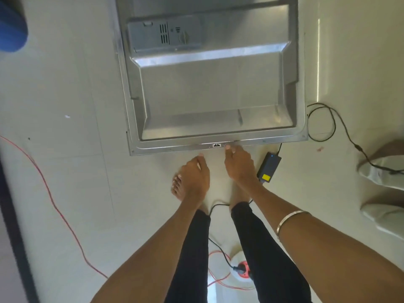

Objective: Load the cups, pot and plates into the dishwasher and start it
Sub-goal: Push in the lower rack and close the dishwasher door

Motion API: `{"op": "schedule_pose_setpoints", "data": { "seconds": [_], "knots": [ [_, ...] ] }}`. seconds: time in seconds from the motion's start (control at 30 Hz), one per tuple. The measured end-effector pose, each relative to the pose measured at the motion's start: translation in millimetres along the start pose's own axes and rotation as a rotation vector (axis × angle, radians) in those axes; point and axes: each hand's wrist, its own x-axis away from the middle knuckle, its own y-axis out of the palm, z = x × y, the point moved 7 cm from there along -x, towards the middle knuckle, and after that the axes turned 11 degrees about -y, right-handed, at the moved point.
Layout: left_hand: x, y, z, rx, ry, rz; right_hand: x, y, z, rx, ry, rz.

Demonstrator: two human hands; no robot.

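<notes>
The dishwasher door [214,88] lies open and flat in front of me, its steel inner face up, with the detergent dispenser [164,33] near the far end. My right hand [239,164] reaches to the door's near rim, and its thumb and fingertips touch the rim beside the latch [216,145]. My left hand [194,173] hovers just short of the rim with loosely bent fingers and holds nothing. No cups, pot or plates are in view, and the racks are out of frame.
A black power adapter [269,169] and its cable [328,119] lie on the floor right of the door. A red cord [54,204] runs along the left. Another person's white-socked feet [384,173] stand at right. A blue object [11,29] sits top left.
</notes>
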Motion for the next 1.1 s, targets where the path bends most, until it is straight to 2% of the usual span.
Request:
{"op": "schedule_pose_setpoints", "data": {
  "seconds": [0.1,0.2,0.3,0.5,0.63,0.83,1.1],
  "knots": [
    [-10.8,14.1,-19.1,0.318,-0.307,-0.132,-8.2,16.3,22.9,-0.458,0.325,-0.019],
    [-9.1,27.2,-0.5,0.805,-0.5,-0.319,-15.9,26.6,33.1,-0.845,0.449,0.062],
    [-19.4,43.3,5.6,0.999,-0.585,-0.385,-28.2,32.0,37.0,-1.089,0.464,0.126],
    [-40.5,62.5,22.3,1.323,-0.616,-0.485,-48.0,39.1,42.2,-1.329,0.481,0.19],
    [-47.0,61.4,16.1,1.372,-0.624,-0.469,-45.7,39.3,46.0,-1.387,0.53,0.224],
    [-32.5,41.8,19.7,1.264,-0.607,-0.472,-33.5,24.6,35.0,-1.392,0.56,0.225],
    [29.4,-20.6,55.9,1.167,-0.538,-0.456,16.7,-31.7,-19.9,-1.269,0.513,0.228]
  ]
}}
